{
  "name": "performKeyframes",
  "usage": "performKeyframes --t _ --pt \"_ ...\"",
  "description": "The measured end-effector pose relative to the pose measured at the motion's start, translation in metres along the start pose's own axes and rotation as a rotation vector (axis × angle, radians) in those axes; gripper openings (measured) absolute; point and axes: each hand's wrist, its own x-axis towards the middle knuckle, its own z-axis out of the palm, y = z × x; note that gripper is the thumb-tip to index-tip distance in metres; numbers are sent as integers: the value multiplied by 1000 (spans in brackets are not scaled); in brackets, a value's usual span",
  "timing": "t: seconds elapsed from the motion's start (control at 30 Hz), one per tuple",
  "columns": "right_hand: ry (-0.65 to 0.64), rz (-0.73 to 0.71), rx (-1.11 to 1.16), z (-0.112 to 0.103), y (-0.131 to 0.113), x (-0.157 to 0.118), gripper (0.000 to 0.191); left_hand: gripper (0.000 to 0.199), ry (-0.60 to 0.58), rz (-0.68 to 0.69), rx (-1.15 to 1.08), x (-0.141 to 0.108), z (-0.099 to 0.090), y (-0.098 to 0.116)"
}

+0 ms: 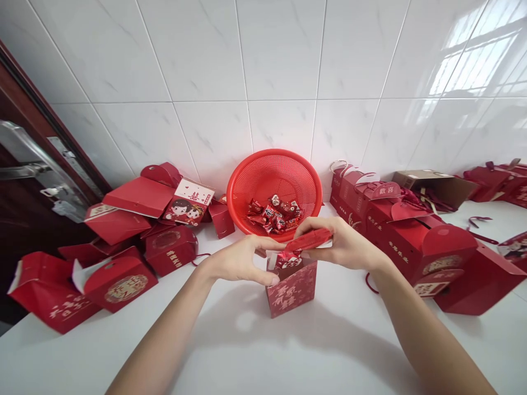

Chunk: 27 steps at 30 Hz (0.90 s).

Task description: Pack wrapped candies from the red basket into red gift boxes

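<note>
On the white table stands a small red paper candy box (293, 293) with pale lettering on its front and its top open. My left hand (242, 259) grips its left upper edge, thumb on the front side and fingers toward the opening. Over the opening, my right hand (340, 244) pinches a flat red packet (310, 240) between thumb and fingers. A red wrapper with white characters (288, 260) shows at the box's mouth; how much lies inside is hidden. Just behind, a red plastic basket (275, 159) leans with its inside facing me, holding several red-wrapped candies (276, 213).
Several red gift boxes (129, 285) are heaped at the left, one bearing a cartoon couple (189, 202). More red boxes (389, 233) line the right side. Behind them lies an open brown cardboard box (436, 186). A tiled wall (280, 66) closes the back; a dark door (24, 192) stands left.
</note>
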Motion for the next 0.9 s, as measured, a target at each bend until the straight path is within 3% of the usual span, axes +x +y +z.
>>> performKeyframes --t 0.17,0.57,0.9 --pt "-117 -15 -152 -5 1 -3 14 65 24 -21 -20 0 -3 -7" --pt "-196 80 -438 -5 -16 -10 27 64 5 4 4 1 -2 -5" --pt "-95 96 -668 5 -19 -12 24 65 17 33 -19 1 -2 -6"
